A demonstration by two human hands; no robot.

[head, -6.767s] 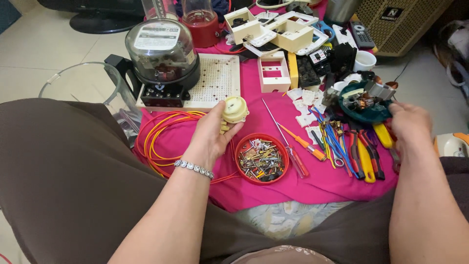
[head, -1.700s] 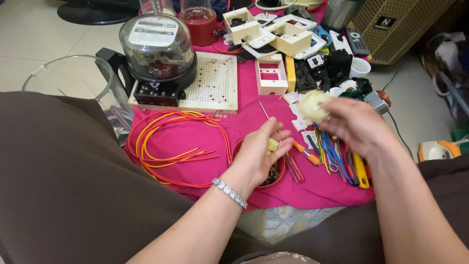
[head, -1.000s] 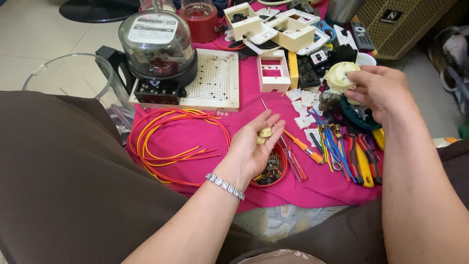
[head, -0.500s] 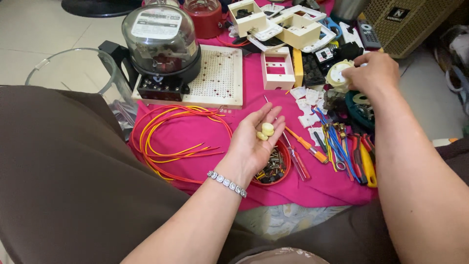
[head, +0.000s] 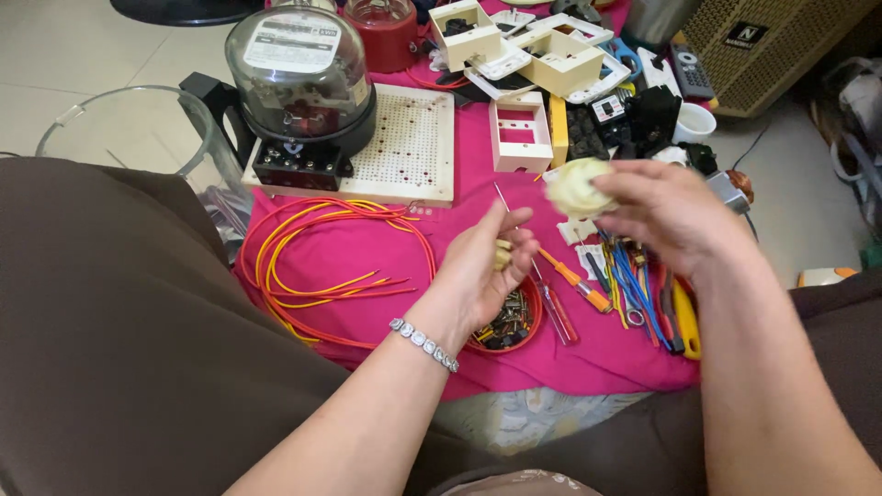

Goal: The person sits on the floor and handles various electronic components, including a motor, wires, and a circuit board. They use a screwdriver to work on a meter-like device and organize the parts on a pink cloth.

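Note:
My left hand (head: 482,271) hovers over a small red bowl (head: 505,323) of screws, fingers curled around a small yellowish piece (head: 503,254). My right hand (head: 675,216) holds a round cream-coloured lamp-holder part (head: 575,186) by its edge, above a heap of coloured tools. The two hands are a short way apart over the pink cloth (head: 386,253).
On the cloth lie looped red, orange and yellow wires (head: 317,266), orange-handled screwdrivers (head: 570,276), pliers and cutters (head: 643,294), a domed electric meter (head: 299,87) on a perforated board (head: 404,138), cream switch boxes (head: 519,133) and a glass bowl (head: 129,129) at left.
My right hand has come back from the far right pile toward the middle with the cream part. My left hand stays over the red bowl with the small piece.

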